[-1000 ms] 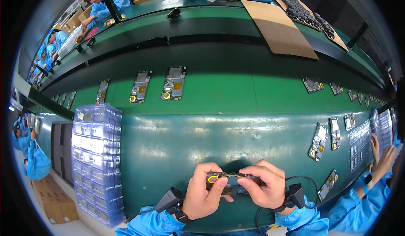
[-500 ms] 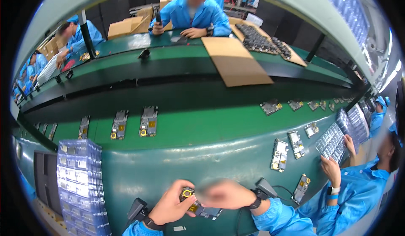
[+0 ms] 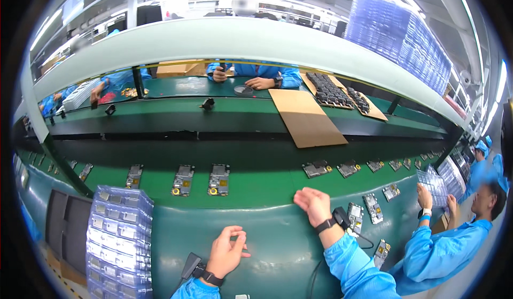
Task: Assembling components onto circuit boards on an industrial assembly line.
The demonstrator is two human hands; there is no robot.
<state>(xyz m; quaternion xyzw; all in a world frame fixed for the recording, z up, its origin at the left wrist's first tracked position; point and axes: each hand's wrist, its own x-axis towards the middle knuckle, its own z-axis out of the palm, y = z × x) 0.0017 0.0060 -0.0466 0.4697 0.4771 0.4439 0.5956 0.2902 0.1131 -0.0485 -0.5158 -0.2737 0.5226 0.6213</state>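
Right of the right hand (image 3: 315, 205), four circuit boards (image 3: 356, 217) on the surface (image 3: 278, 240). Right arm extended forward, fingers loosely bent, nothing visible in grasp. Left hand (image 3: 227, 251) lower, half-curled, seemingly empty. Farther left, one tray stack (image 3: 118, 240); ahead, one cardboard sheet (image 3: 309, 120).

Green bench (image 3: 187, 229) near, second bench (image 3: 176, 88) far. White beam (image 3: 256, 38) spanning above. Dark post (image 3: 60, 159) left. Bright tube lights (image 3: 502, 80) left and right.
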